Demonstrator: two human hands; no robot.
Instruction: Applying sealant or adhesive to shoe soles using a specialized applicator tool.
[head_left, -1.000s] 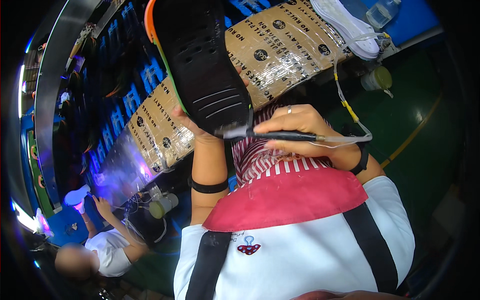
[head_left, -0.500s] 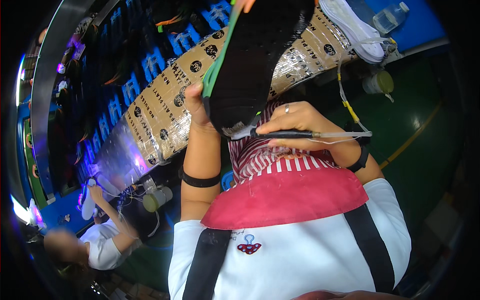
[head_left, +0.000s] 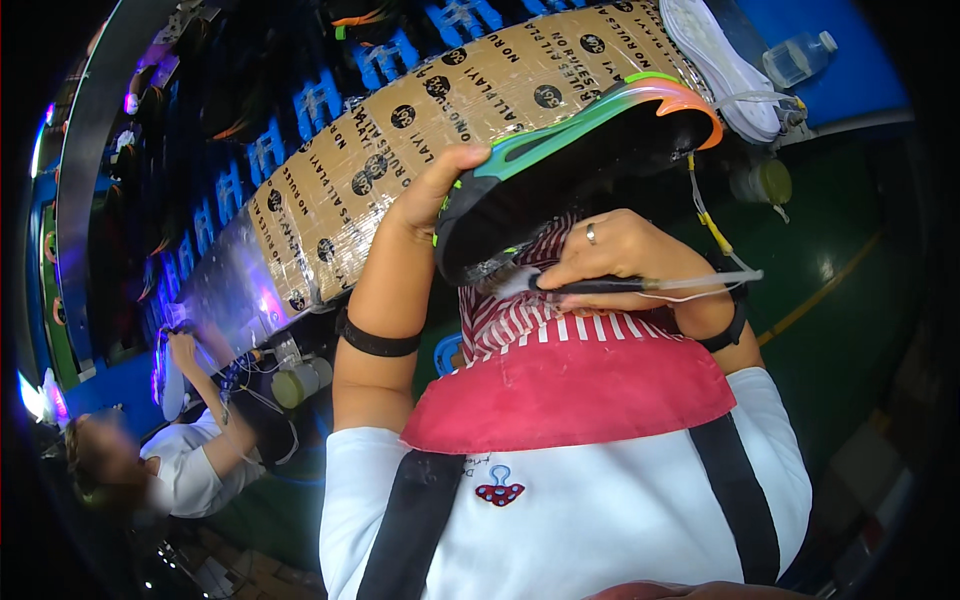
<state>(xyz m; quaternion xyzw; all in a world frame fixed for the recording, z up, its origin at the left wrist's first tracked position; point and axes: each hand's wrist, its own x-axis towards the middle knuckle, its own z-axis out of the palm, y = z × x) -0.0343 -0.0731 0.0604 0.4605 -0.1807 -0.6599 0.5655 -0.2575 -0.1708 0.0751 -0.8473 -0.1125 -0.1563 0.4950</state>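
Observation:
My left hand (head_left: 440, 190) is closed on one end of a shoe sole (head_left: 560, 135). The sole has a black inner face and a rim shading from green to orange, and it is tilted with its orange end toward the upper right. In my right hand (head_left: 630, 255) is a brush (head_left: 590, 285) with a black handle and pale bristles, and a clear thin tube runs out of its rear end. The bristles are at the sole's near black end; whether they touch it I cannot tell. Most of my left fingers are hidden behind the sole.
A bench covered in printed brown wrap (head_left: 330, 190) stretches ahead. A white sole (head_left: 720, 65) and a clear bottle (head_left: 800, 60) lie at its right. Below hangs a lidded pot (head_left: 765, 183). Blue holders (head_left: 320, 100) line the far side. A co-worker (head_left: 205, 465) sits at lower left.
The sole has turned and dropped, its far end swinging to the right so the green and orange side wall shows. The brush has moved slightly right and down, still in my right hand.

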